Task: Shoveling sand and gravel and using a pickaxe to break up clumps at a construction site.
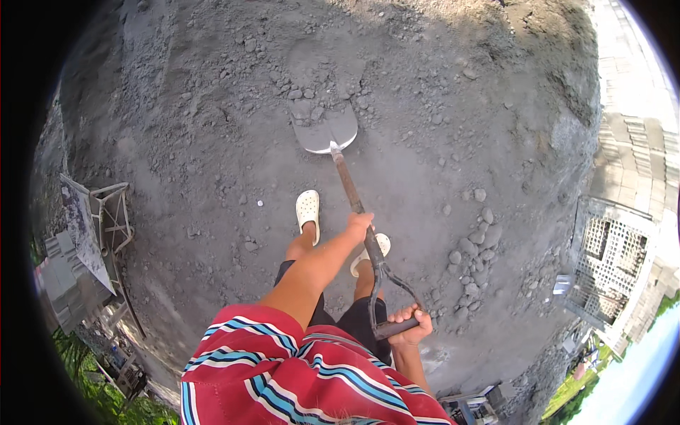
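Note:
A shovel (346, 178) slants away from me over grey, sandy ground. My left hand (360, 224) is wrapped round the middle of its brown shaft. At the near end, my right hand (412, 326) grips the dark crossbar of the D-shaped handle. The wide metal blade (326, 134) lies against the foot of a heap of grey sand and gravel (333, 67). Loose grit and small stones cover the blade's far part, so its front edge is hidden.
Rounded stones (476, 248) are piled on the right. Beyond them, a white grid screen (613, 248) stands by stacked blocks (634, 159). A metal frame with a board (99, 219) is at left. My feet wear cream clogs (307, 212) behind the blade.

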Available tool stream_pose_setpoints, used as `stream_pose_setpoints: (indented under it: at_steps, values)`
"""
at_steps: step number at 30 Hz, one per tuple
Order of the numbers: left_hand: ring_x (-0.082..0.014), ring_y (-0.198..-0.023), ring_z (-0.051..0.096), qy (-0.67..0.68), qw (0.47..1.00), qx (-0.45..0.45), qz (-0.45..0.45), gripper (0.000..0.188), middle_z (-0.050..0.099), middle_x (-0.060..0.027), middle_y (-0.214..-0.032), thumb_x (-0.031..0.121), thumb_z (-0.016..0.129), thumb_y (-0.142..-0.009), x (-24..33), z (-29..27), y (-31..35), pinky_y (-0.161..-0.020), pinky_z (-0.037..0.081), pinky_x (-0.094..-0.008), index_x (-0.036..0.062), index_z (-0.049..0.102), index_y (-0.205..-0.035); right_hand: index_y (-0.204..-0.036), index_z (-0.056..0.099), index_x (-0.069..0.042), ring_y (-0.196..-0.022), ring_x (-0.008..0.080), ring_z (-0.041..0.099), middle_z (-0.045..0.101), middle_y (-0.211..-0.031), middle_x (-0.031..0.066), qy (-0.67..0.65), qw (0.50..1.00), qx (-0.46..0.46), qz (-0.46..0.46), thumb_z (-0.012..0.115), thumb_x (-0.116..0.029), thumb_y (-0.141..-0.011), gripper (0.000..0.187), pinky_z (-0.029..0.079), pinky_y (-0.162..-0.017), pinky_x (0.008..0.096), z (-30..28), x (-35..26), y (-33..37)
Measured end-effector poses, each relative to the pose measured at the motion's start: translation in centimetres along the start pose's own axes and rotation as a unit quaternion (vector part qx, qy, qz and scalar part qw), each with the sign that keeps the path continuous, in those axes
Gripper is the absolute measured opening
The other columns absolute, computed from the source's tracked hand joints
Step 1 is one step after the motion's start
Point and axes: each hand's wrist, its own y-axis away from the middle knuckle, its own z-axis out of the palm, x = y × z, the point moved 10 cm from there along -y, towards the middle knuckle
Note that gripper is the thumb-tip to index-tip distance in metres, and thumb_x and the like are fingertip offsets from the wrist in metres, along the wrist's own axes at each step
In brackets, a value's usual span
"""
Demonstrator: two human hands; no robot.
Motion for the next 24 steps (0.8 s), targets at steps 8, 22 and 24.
stream_pose_setpoints:
  at_steps: [8, 22, 24]
  values:
    - [-0.0185, -0.047, 0.047, 0.156, 0.957, -0.227, -0.094, 0.013, 0.045, -0.0050, -0.052, 0.011, 0.057, -0.068, 3.0, 5.1, 9.4, -0.047, 0.041, -0.0314, 0.0070, 0.046, -0.064, -0.068, 0.045, -0.009, -0.046, 0.0166, 0.044, 0.044, -0.052, 0.0028, -0.010, 0.999, -0.001, -0.037, 0.049, -0.020, -0.065, 0.012, 0.039, -0.046, 0.0314, 6.7, -0.2, -2.5]
    - [-0.0195, -0.043, 0.044, 0.043, 0.993, -0.093, -0.066, 0.008, 0.046, -0.0072, -0.052, 0.010, 0.054, -0.066, 4.9, 3.4, 7.7, -0.042, 0.040, -0.0323, 0.0040, 0.049, -0.063, -0.060, 0.037, -0.011, -0.044, 0.0170, 0.040, 0.037, -0.050, 0.0027, -0.031, 0.999, 0.023, 0.034, 0.046, -0.008, -0.056, 0.010, 0.037, -0.046, 0.0342, 7.0, 1.6, -4.5]
    - [-0.0193, -0.042, 0.045, 0.028, 0.997, -0.061, -0.048, 0.006, 0.044, -0.0077, -0.050, 0.004, 0.053, -0.063, 6.5, 3.9, 6.0, -0.040, 0.040, -0.0333, 0.0013, 0.047, -0.061, -0.059, 0.037, -0.011, -0.044, 0.0170, 0.039, 0.037, -0.049, 0.0022, -0.027, 0.998, 0.026, 0.042, 0.046, -0.007, -0.054, 0.011, 0.036, -0.046, 0.0344, 8.4, 1.0, -6.3]
